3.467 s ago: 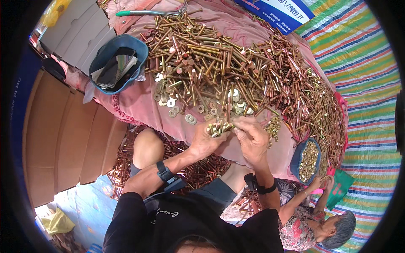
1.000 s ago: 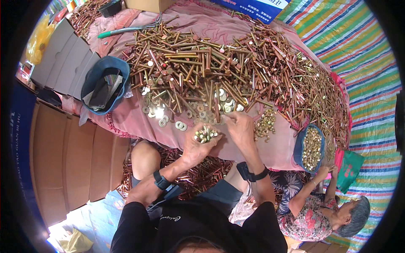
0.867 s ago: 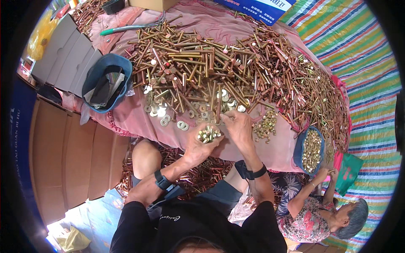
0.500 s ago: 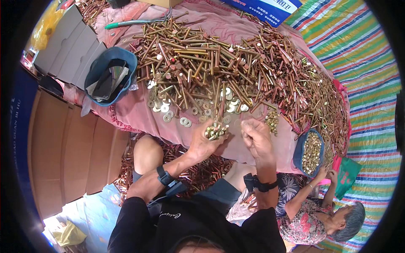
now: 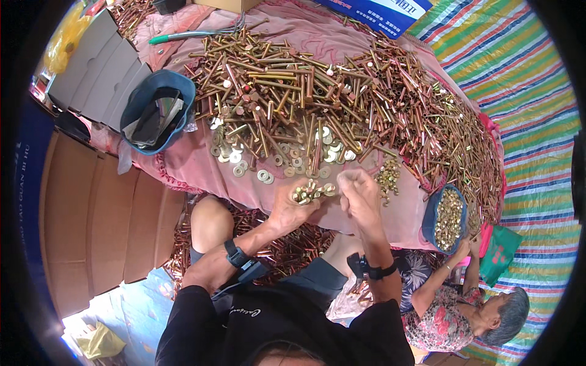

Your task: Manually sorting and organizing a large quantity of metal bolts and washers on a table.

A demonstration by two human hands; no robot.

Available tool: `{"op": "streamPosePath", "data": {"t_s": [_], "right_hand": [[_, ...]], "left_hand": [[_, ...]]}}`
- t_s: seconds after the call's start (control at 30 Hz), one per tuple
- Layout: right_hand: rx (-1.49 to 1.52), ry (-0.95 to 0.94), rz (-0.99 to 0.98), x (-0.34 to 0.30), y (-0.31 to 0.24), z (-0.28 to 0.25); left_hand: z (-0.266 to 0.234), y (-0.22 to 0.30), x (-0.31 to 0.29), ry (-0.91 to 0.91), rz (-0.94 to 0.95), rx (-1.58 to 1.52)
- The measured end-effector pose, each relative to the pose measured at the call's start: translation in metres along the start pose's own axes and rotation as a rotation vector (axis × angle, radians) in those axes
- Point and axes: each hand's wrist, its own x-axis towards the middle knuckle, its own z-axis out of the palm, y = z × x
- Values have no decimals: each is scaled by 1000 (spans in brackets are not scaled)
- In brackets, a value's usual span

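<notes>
Head view: I see the left hand (image 5: 292,207) angled up-right, gripping a bolt bundle (image 5: 309,193), ends facing me, long axes running into the fist; the right hand (image 5: 361,198) curls just beside, contents unclear; loose bolts (image 5: 317,85) beyond.

The left forearm (image 5: 259,236) slants from the near left toward the middle, its elbow bent; the right forearm (image 5: 377,243) reaches toward the far side, leaning slightly left. The left hand (image 5: 292,208) is curled in a firm grip. Just to its right, the right hand (image 5: 361,194) has its fingers bent inward, though blur hides whether the fingertips meet.
</notes>
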Motion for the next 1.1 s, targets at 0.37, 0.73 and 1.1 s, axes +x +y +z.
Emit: {"op": "streamPosePath", "data": {"t_s": [0.37, 0.73, 1.1], "right_hand": [[-1020, -63, -149, 77, 9, 18], [-164, 103, -337, 10, -13, -7], [-649, 123, -888, -9, 0, 3]], "left_hand": [[5, -15, 1, 25, 25, 5], [-4, -8, 1, -2, 3, 201], [0, -2, 2, 33, 42, 240]]}}
